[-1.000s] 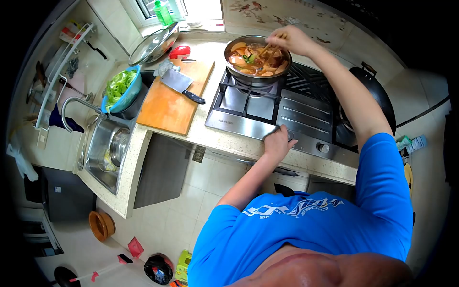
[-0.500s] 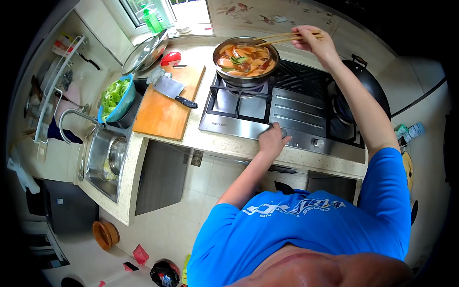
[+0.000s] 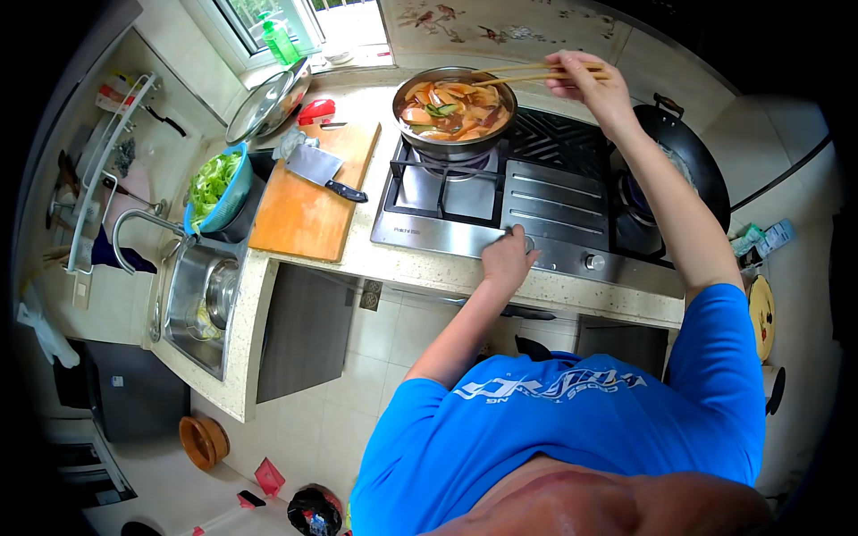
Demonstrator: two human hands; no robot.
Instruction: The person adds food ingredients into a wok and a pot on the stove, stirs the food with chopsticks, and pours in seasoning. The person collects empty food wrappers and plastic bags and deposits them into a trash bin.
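Note:
My right hand [image 3: 585,85] holds a pair of long wooden chopsticks [image 3: 509,78], their tips reaching over the rim of a steel pot [image 3: 456,149]. Inside the pot, orange slices and a few green pieces lie in reddish broth. The pot stands on the left burner of a gas stove [image 3: 559,202]. At the stove's front edge, my left hand [image 3: 508,263] grips a control knob [image 3: 529,243], which its fingers partly cover. A second knob [image 3: 595,262] sits to the right of it.
Left of the stove, a cleaver [image 3: 315,165] lies on a wooden cutting board [image 3: 304,214]. A blue basket [image 3: 234,192] of green leaves stands beside the sink [image 3: 192,304]. A glass lid [image 3: 264,105] leans at the back. A black wok [image 3: 702,161] occupies the right burner.
The view has shifted slightly. My right hand keeps the chopsticks at the pot's rim with little movement, and my left hand stays at the knob.

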